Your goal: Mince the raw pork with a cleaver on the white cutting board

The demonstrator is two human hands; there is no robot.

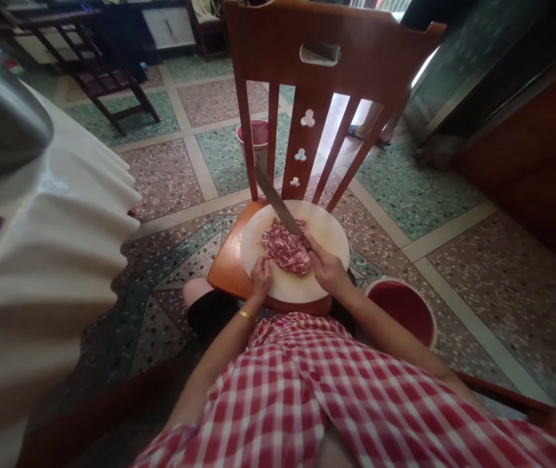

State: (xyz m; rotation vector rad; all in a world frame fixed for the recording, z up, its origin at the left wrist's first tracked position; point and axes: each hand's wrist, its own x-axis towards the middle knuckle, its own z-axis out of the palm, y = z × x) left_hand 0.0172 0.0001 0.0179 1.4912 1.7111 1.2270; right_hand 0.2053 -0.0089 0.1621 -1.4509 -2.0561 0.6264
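A round white chopping board [329, 224] lies on the seat of a wooden chair in front of me. Chopped raw meat [285, 250] is heaped in its middle. My right hand [327, 266] is closed round the handle of a long-bladed knife [278, 203]. The blade slants up and to the left, its near part over the meat. At the left edge of the heap, my left hand [261, 278] rests on the board with curled fingers. Whatever is in those fingers, if anything, is hidden.
The chair's backrest [278, 45] rises behind the board. A red-lined bucket [404, 312] stands at the right, another bin [256, 140] beyond the chair. To the left is a cloth-covered table [78, 195] with a metal pot [5, 117]. Someone's feet [370, 135] show behind.
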